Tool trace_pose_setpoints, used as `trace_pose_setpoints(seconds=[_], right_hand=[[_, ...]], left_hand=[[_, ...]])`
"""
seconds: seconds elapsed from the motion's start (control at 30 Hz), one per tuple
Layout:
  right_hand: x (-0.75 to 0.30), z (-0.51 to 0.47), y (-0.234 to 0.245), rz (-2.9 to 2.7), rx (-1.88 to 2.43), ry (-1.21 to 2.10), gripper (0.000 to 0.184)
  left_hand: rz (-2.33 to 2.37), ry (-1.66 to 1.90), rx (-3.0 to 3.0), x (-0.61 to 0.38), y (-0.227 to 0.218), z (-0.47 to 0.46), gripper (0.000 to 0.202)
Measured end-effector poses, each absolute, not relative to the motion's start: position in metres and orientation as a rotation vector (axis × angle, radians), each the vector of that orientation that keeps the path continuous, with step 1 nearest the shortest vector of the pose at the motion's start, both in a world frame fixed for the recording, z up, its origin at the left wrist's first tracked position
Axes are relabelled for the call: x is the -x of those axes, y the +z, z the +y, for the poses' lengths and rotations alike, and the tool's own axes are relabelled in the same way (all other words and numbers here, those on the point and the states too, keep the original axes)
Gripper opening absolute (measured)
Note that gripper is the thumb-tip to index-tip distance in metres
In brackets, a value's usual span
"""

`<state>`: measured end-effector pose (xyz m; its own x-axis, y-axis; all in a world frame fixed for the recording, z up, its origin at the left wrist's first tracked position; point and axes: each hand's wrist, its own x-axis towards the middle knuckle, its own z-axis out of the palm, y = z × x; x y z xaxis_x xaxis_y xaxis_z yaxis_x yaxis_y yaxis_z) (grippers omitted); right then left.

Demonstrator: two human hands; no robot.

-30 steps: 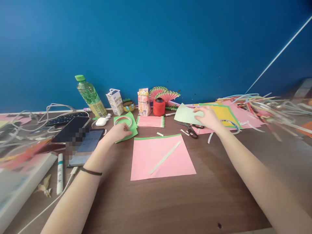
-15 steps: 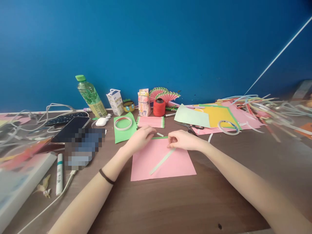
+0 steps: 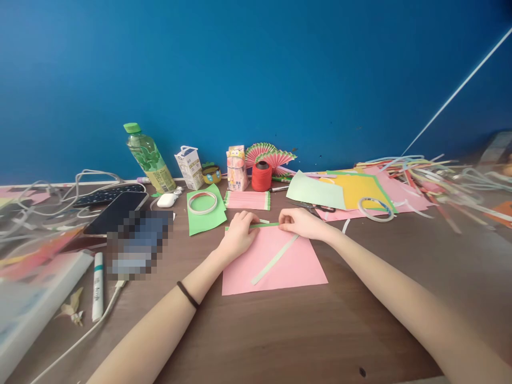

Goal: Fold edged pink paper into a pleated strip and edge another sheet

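Note:
A pink paper sheet [image 3: 280, 261] with a green strip along its far edge lies on the brown table [image 3: 280, 330] in front of me. A pale paper strip [image 3: 274, 260] lies slantwise on it. My left hand [image 3: 239, 234] pinches the sheet's far edge at the left. My right hand [image 3: 301, 222] pinches the same edge further right. Both hands have their fingers curled onto the green strip [image 3: 269, 225].
A green sheet with a tape roll [image 3: 202, 202], a folded pink paper [image 3: 247, 200], red thread spool [image 3: 261, 175], scissors [image 3: 316, 208], green bottle [image 3: 149, 158], cartons and paper fans stand behind. Phones and cables lie left, a marker [image 3: 98, 285] near left; paper scraps pile right.
My left hand left the tape roll and my right hand left the pale green sheet; both came to the pink sheet's far edge. The sheet has shifted slightly right.

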<state>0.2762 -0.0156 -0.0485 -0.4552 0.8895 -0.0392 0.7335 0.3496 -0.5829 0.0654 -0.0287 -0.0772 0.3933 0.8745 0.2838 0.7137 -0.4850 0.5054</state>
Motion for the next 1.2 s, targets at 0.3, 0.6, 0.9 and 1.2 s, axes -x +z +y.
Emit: trace_pose_setpoints(seconds=[0.3,0.6,0.9,1.2], right_hand=[[-0.247,-0.006,-0.068,-2.136,1.324,0.605,0.008],[-0.237,0.009,-0.069,-2.28,1.164,0.7,0.011],[-0.237,0.002,-0.073,-2.184,1.146,0.646,0.004],[-0.227,-0.008,-0.056,-2.035,1.03,1.022,0.004]], left_hand=[[1.424,0.752,-2.379,-0.065,-0.076,-0.029,0.005],[1.468,0.813,-2.277,-0.063,-0.082,-0.023,0.012],[1.451,0.825,-2.253,-0.063,-0.082,-0.024,0.01],[1.39,0.896,-2.249,-0.065,-0.072,-0.031,0.013]])
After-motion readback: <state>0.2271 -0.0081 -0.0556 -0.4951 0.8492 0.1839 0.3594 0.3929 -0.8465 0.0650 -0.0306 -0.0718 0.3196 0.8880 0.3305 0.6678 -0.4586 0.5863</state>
